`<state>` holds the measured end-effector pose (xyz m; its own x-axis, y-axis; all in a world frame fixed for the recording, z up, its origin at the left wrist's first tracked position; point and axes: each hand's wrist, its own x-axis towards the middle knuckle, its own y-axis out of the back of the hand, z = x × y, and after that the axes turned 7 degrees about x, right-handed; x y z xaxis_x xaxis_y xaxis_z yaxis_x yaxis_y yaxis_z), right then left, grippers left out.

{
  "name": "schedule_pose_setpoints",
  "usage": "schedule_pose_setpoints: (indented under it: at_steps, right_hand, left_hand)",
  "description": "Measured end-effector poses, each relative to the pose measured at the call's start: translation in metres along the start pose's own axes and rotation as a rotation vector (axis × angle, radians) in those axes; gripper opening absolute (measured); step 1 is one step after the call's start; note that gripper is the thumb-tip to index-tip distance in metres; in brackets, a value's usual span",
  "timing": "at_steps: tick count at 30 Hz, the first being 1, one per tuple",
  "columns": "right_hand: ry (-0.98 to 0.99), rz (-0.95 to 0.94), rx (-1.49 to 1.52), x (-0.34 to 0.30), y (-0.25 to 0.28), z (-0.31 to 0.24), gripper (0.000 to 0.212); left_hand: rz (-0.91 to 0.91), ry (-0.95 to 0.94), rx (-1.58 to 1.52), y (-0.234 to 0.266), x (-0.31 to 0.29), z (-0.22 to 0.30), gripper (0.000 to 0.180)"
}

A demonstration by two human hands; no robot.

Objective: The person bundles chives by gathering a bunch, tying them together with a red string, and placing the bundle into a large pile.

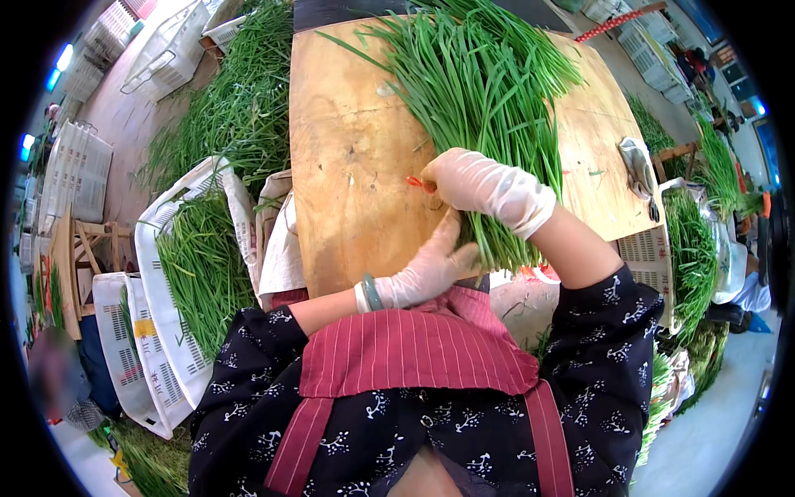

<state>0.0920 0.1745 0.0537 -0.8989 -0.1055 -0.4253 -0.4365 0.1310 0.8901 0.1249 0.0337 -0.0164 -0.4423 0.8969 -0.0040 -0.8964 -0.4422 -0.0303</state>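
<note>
A large bunch of long green chives [484,108] lies over the wooden board, leaf tips toward the far side and stem ends at the near edge. My right hand [489,189], in a pale thin glove, is closed at the bunch's left side. A red tie [421,183] sticks out from its fingers. My left hand [426,269], also gloved, rests against the left of the stem ends, with a finger pointing up toward the right fist and another digit apart from it. The bunch may hide some of its fingers. A green bangle [372,291] circles the left wrist.
The wooden board [348,174] has a grey cloth [637,170] at its right edge. White crates [157,248] with greens stand to the left. A pile of chives [240,99] lies at the far left. More greens [691,253] sit at the right. A person [62,373] is at the left edge.
</note>
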Motion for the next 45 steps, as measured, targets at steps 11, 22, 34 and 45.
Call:
schedule_pose_setpoints:
  at_steps: [11,22,34,45]
  right_hand:
    - [0.057,-0.006,-0.178,0.031,-0.021,-0.027,0.013]
    - [-0.084,-0.135,0.14,0.08,0.008,0.015,0.035]
    - [0.198,0.311,-0.227,0.019,-0.005,0.027,0.005]
    - [0.089,0.709,0.055,-0.022,-0.018,0.044,0.01]
  left_hand:
    - [-0.044,0.071,0.393,-0.014,0.005,-0.012,0.065]
    - [-0.052,-0.023,0.347,-0.011,0.011,-0.019,0.076]
    - [0.055,0.132,0.159,0.037,0.002,0.013,0.043]
    - [0.477,0.098,-0.072,0.03,0.068,-0.015,0.023]
